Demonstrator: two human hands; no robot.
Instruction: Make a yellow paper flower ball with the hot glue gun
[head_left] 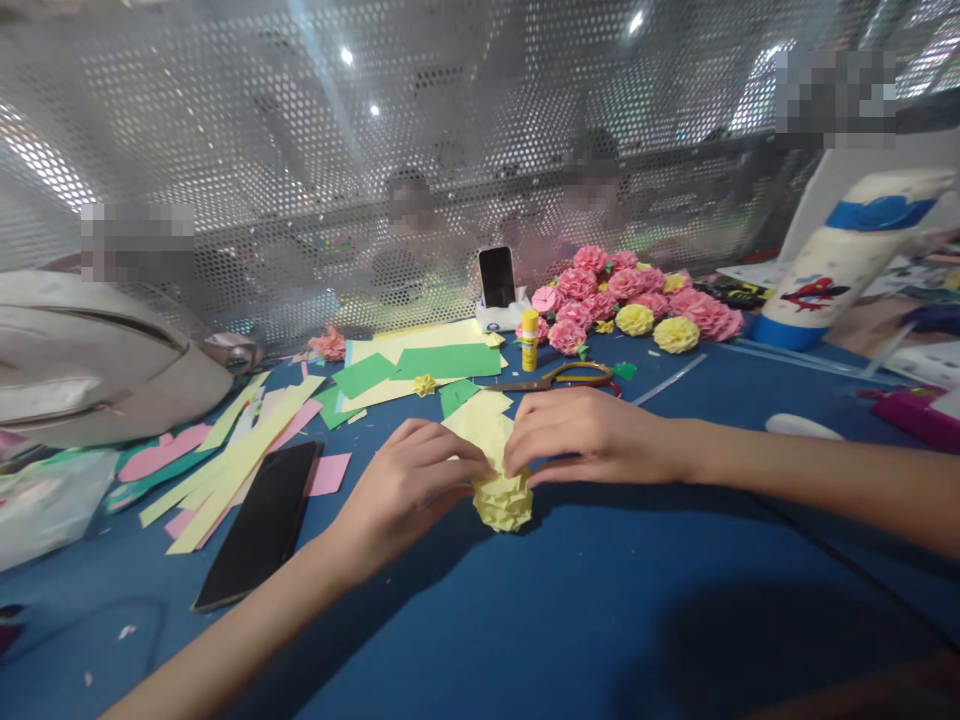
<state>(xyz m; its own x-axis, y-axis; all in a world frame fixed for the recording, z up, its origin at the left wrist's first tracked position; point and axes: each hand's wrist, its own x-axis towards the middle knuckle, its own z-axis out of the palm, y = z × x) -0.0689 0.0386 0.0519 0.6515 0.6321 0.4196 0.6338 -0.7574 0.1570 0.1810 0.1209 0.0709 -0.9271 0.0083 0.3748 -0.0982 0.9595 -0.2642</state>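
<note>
A yellow paper flower (502,503) with crinkled petals sits between my two hands, low over the blue table. My left hand (420,470) pinches its left upper side with thumb and fingers. From the right, my right hand (574,435) has its fingers closed at the flower's top edge. The fingertips partly hide the upper petals. Just behind lies a piece of yellow paper (480,425). Beyond my right hand are scissors (562,378) with yellowish handles, and a yellow glue stick (529,340) stands upright.
Pink and yellow paper flowers (600,295) are heaped at the back right. Green sheets (450,361) and yellow strips (247,455) lie behind and left. A black phone (262,525), a pale bag (97,350) and a white-and-blue bottle (847,260) flank the work. A perforated metal panel (300,150) stands behind.
</note>
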